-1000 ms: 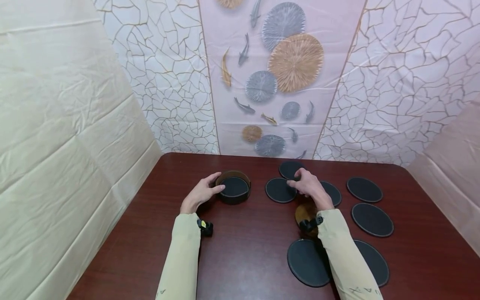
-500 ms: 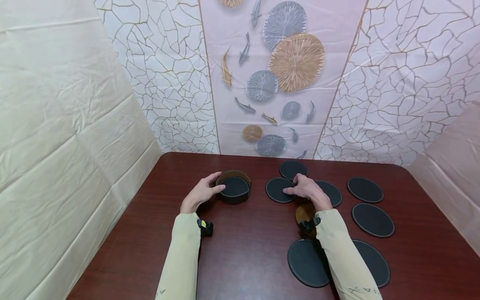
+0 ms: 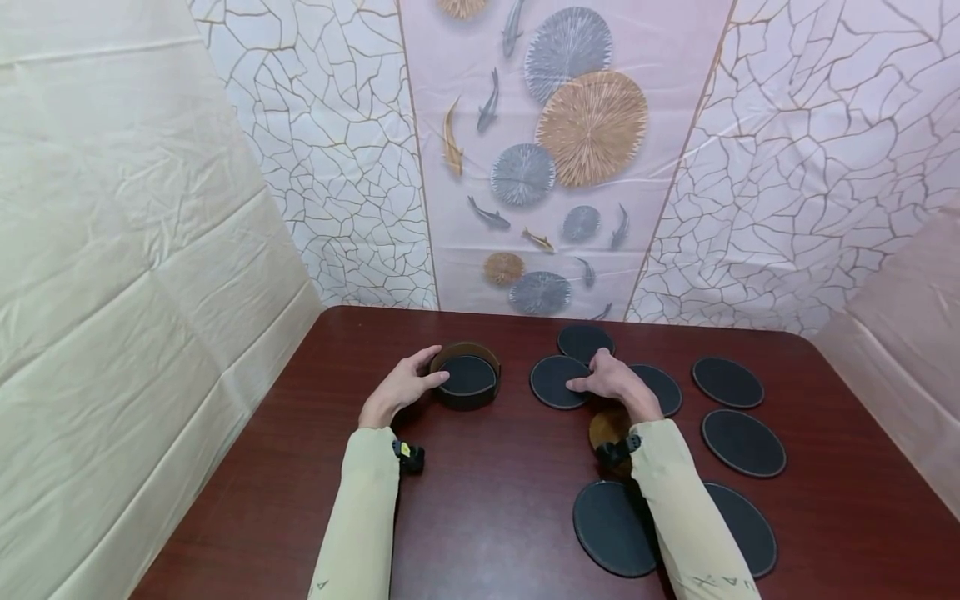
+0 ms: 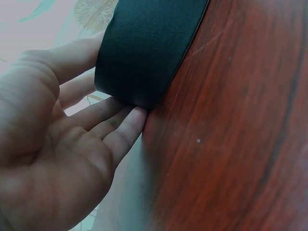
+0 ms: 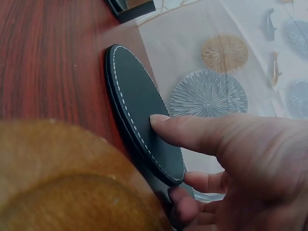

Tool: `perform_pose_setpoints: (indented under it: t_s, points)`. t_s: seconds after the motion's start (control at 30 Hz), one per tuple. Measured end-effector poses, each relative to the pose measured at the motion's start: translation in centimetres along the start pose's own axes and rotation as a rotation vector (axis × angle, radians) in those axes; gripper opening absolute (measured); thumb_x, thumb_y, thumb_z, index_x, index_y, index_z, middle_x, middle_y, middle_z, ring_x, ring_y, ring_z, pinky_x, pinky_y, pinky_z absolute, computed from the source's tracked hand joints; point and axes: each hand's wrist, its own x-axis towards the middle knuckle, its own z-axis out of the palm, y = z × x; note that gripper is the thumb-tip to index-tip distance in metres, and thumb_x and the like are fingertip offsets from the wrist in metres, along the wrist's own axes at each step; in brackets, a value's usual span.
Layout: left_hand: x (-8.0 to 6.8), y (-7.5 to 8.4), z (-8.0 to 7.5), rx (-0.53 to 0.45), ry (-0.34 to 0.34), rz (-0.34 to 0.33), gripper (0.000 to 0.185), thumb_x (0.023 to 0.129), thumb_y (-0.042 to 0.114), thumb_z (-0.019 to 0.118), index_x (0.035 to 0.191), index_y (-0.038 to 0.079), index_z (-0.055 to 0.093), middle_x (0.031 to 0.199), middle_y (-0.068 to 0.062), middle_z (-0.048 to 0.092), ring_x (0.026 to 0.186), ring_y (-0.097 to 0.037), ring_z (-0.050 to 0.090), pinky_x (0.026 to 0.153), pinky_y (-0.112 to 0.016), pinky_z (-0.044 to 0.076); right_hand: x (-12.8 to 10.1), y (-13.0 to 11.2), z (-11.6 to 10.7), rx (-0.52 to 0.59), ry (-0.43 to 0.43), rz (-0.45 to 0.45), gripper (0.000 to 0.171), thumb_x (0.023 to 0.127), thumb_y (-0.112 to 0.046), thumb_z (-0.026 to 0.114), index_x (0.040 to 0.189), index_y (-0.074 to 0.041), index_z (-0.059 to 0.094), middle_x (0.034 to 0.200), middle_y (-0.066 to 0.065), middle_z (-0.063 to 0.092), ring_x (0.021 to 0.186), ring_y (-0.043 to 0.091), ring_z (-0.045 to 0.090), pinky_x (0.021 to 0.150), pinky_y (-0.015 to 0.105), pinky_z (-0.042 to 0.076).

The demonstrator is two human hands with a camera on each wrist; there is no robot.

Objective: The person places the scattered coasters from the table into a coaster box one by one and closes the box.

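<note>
A round black leather coaster holder (image 3: pixel 467 402), brown inside with a black disc in it, stands on the table's left half. My left hand (image 3: pixel 405 385) holds its left side; in the left wrist view the fingers (image 4: pixel 125 132) touch its outer wall low by the table. Right of it lies a round black coaster (image 3: pixel 555 379) with white stitching. My right hand (image 3: pixel 617 383) pinches that coaster's right edge, with the thumb (image 5: pixel 180 130) on its top face and fingers at the rim. Some fingertips are hidden behind or below it.
More black coasters lie around: one behind (image 3: pixel 585 340), one beside the right hand (image 3: pixel 660 390), several farther right (image 3: pixel 742 442) and a larger one in front (image 3: pixel 611 525). A brown round object (image 3: pixel 606 427) is partly under the right wrist. Patterned cloth hangs behind.
My right hand has lowered slightly and brought its thumb onto the coaster, with the fingers drawn in at its edge. The left hand and the holder stay where they were.
</note>
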Motion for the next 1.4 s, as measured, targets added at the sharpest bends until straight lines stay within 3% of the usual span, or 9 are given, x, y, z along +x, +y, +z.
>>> perform_pose_setpoints:
  t_s: [0.17, 0.37, 0.83, 1.0, 1.4]
  points:
    - [-0.1, 0.0, 0.0, 0.001, 0.005, -0.005, 0.066, 0.094, 0.029, 0.067, 0.153, 0.020, 0.037, 0.157, -0.004, 0.038, 0.146, -0.027, 0.034, 0.115, -0.047, 0.034, 0.2, 0.1, 0.0, 0.006, 0.012, -0.012, 0.055, 0.089, -0.038, 0.071, 0.115, -0.001, 0.041, 0.085, 0.010, 0.046, 0.071, 0.023, 0.046, 0.063, 0.034, 0.038]
    - [-0.1, 0.0, 0.1, -0.001, 0.000, -0.006, 0.066, 0.094, 0.029, 0.067, 0.153, 0.021, 0.037, 0.157, -0.005, 0.037, 0.146, -0.027, 0.034, 0.115, -0.047, 0.035, 0.4, 0.2, -0.4, 0.056, 0.020, -0.006, 0.053, 0.090, -0.034, 0.071, 0.121, -0.003, 0.042, 0.069, 0.005, 0.043, 0.052, 0.018, 0.037, 0.051, 0.032, 0.036]
    - [0.0, -0.1, 0.3, 0.003, 0.001, -0.004, 0.066, 0.094, 0.032, 0.067, 0.153, 0.024, 0.037, 0.158, -0.002, 0.037, 0.146, -0.026, 0.034, 0.114, -0.047, 0.036, -1.4, -1.4, -2.1, 0.250, 0.067, -0.118, 0.043, 0.098, -0.017, 0.060, 0.136, -0.003, 0.047, 0.107, 0.021, 0.059, 0.060, 0.019, 0.062, 0.064, 0.043, 0.059]
    - [-0.1, -0.2, 0.1, -0.009, 0.004, 0.004, 0.066, 0.094, 0.029, 0.067, 0.153, 0.021, 0.037, 0.157, -0.004, 0.038, 0.146, -0.026, 0.035, 0.114, -0.047, 0.035, -1.8, -1.9, -1.9, 0.283, 0.080, -0.169, 0.040, 0.100, -0.014, 0.057, 0.137, -0.002, 0.046, 0.105, 0.023, 0.061, 0.061, 0.021, 0.063, 0.066, 0.045, 0.060]
    - [-0.2, -0.3, 0.0, -0.002, 0.000, -0.010, 0.067, 0.094, 0.033, 0.067, 0.153, 0.024, 0.036, 0.157, -0.003, 0.037, 0.147, -0.027, 0.032, 0.114, -0.048, 0.035, -2.2, -3.4, -1.4, 0.379, 0.205, -0.247, 0.038, 0.098, -0.015, 0.058, 0.133, -0.002, 0.047, 0.093, 0.019, 0.062, 0.057, 0.021, 0.067, 0.067, 0.051, 0.059]
